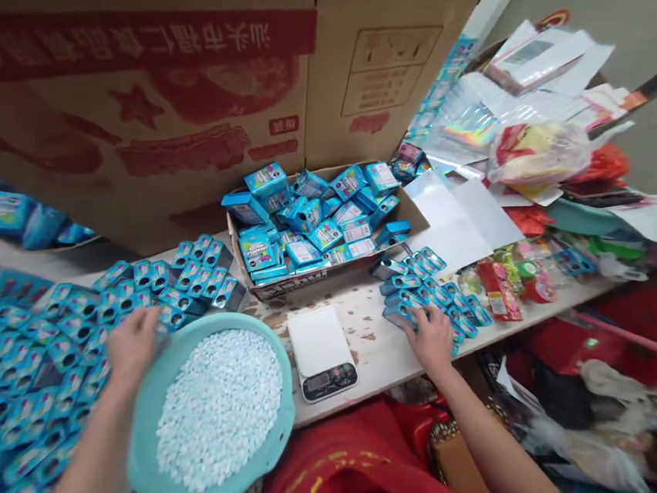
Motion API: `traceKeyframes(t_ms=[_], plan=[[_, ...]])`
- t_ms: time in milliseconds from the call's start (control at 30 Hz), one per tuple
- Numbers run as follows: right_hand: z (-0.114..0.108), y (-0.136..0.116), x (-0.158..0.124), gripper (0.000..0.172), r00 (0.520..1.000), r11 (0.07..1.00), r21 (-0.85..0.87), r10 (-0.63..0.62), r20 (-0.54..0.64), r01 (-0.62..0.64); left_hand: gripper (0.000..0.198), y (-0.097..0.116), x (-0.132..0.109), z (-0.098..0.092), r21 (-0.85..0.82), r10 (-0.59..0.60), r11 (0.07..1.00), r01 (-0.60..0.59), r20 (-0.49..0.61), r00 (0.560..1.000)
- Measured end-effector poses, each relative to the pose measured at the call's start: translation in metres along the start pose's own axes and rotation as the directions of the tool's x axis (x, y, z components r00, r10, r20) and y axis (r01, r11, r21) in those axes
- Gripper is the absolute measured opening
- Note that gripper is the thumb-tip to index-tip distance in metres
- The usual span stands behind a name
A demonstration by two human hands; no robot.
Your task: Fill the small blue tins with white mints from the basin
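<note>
My left hand (133, 344) is over the left rim of a teal basin (283, 359) filled with small pale tablets (219, 408). Its fingers are bent and blurred beside many small blue boxes with round holes (81, 328), and their grip is hidden. On the right, my right hand (434, 341) has thumb and fingers closed around a small blue box (400, 315) in a block of such boxes. A white digital scale (318, 340) lies between basin and block. Behind it stands an open carton (286, 285) heaped with blue printed boxes (326, 235).
A large brown cardboard box (206, 126) stands behind the table (376, 377). White sheets (447, 219), colourful candy packets (501, 288) and plastic bags (535, 161) crowd the right side. Red cloth (349, 461) is at the front edge.
</note>
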State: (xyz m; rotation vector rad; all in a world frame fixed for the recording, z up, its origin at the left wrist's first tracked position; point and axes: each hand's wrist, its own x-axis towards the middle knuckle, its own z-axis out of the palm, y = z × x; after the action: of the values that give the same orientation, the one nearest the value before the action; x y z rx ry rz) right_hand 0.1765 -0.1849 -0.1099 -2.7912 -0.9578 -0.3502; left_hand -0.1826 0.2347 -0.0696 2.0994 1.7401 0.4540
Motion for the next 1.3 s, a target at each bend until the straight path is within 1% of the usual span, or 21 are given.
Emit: traceKeyframes(t_ms=[67, 133, 233, 300, 400, 500, 600, 667, 733, 800, 833, 867, 900, 933, 967, 1000, 1033, 1067, 1100, 1200, 1300], plan=[[0.008, 0.001, 0.003, 0.030, 1.000, 0.997, -0.077, -0.007, 0.008, 0.008, 0.020, 0.008, -0.059, 0.025, -0.037, 0.055, 0.998, -0.052, 0.098, 0.994], [0.015, 0.001, 0.003, 0.027, 1.000, 0.995, -0.099, -0.029, 0.002, 0.029, 0.019, 0.015, -0.108, 0.048, 0.008, 0.116, 0.993, -0.119, 0.168, 0.979], [0.020, 0.000, 0.002, 0.017, 0.996, 0.994, -0.070, -0.084, 0.041, 0.087, 0.023, 0.021, -0.154, 0.070, 0.018, 0.272, 0.959, -0.282, 0.219, 0.937], [0.019, -0.003, -0.001, 0.014, 0.994, 0.996, -0.016, -0.089, 0.060, 0.090, 0.024, 0.022, -0.170, 0.075, 0.003, 0.350, 0.933, -0.359, 0.211, 0.912], [0.010, -0.016, -0.005, 0.017, 0.992, 0.982, 0.150, -0.121, 0.044, 0.113, 0.023, 0.018, -0.181, 0.075, -0.032, 0.380, 0.924, -0.381, 0.186, 0.906], [-0.002, -0.046, -0.008, 0.019, 0.958, 0.900, 0.353, -0.286, 0.030, 0.258, 0.025, 0.014, -0.187, 0.071, -0.086, 0.360, 0.933, -0.350, 0.171, 0.917], [-0.006, -0.091, -0.008, 0.017, 0.883, 0.792, 0.472, -0.465, 0.055, 0.387, 0.024, 0.019, -0.194, 0.066, -0.196, 0.360, 0.923, -0.331, 0.141, 0.922], [-0.004, -0.121, -0.007, 0.014, 0.823, 0.737, 0.520, -0.558, 0.107, 0.432, 0.023, 0.032, -0.200, 0.063, -0.296, 0.353, 0.904, -0.308, 0.111, 0.929], [0.000, -0.143, -0.005, 0.013, 0.777, 0.708, 0.552, -0.609, 0.161, 0.440, 0.023, 0.052, -0.208, 0.060, -0.406, 0.304, 0.882, -0.241, 0.098, 0.948], [0.003, -0.154, -0.002, 0.017, 0.750, 0.688, 0.577, -0.635, 0.185, 0.440, 0.027, 0.077, -0.220, 0.061, -0.528, 0.223, 0.842, -0.110, 0.154, 0.963], [0.004, -0.154, -0.002, 0.023, 0.752, 0.675, 0.601, -0.635, 0.179, 0.427, 0.032, 0.089, -0.227, 0.063, -0.590, 0.183, 0.807, -0.022, 0.214, 0.960], [0.005, -0.152, -0.001, 0.030, 0.770, 0.664, 0.636, -0.616, 0.167, 0.393, 0.038, 0.100, -0.235, 0.066, -0.639, 0.147, 0.766, 0.073, 0.285, 0.947], [0.005, -0.146, -0.001, 0.037, 0.807, 0.656, 0.683, -0.568, 0.164, 0.322, 0.044, 0.110, -0.244, 0.071, -0.667, 0.116, 0.727, 0.166, 0.358, 0.927], [0.006, -0.138, -0.001, 0.044, 0.856, 0.645, 0.740, -0.478, 0.195, 0.192, 0.049, 0.118, -0.252, 0.077, -0.670, 0.083, 0.699, 0.250, 0.424, 0.902], [0.007, -0.129, -0.001, 0.051, 0.894, 0.619, 0.786, -0.362, 0.264, 0.018, 0.053, 0.125, -0.258, 0.084, -0.649, 0.036, 0.687, 0.326, 0.479, 0.877], [0.010, -0.118, -0.002, 0.055, 0.900, 0.575, 0.801, -0.244, 0.362, -0.166, 0.057, 0.130, -0.263, 0.091, -0.606, -0.028, 0.691, 0.394, 0.521, 0.853], [0.012, -0.108, -0.004, 0.059, 0.872, 0.529, 0.784, -0.153, 0.465, -0.325, 0.060, 0.134, -0.266, 0.099, -0.549, -0.105, 0.703, 0.453, 0.549, 0.829], [0.016, -0.098, -0.007, 0.063, 0.827, 0.489, 0.750, -0.096, 0.555, -0.446, 0.062, 0.137, -0.266, 0.106, -0.488, -0.184, 0.716, 0.499, 0.557, 0.810], [0.020, -0.090, -0.011, 0.065, 0.779, 0.464, 0.712, -0.074, 0.623, -0.526, 0.064, 0.139, -0.264, 0.113, -0.436, -0.254, 0.728, 0.529, 0.546, 0.799], [0.030, -0.079, -0.024, 0.067, 0.649, 0.438, 0.624, -0.113, 0.752, -0.647, 0.062, 0.144, -0.249, 0.131, -0.335, -0.392, 0.747, 0.574, 0.476, 0.787], [0.035, -0.083, -0.033, 0.067, 0.499, 0.397, 0.526, -0.178, 0.848, -0.752, 0.061, 0.148, -0.236, 0.143, -0.290, -0.442, 0.728, 0.621, 0.493, 0.749]])
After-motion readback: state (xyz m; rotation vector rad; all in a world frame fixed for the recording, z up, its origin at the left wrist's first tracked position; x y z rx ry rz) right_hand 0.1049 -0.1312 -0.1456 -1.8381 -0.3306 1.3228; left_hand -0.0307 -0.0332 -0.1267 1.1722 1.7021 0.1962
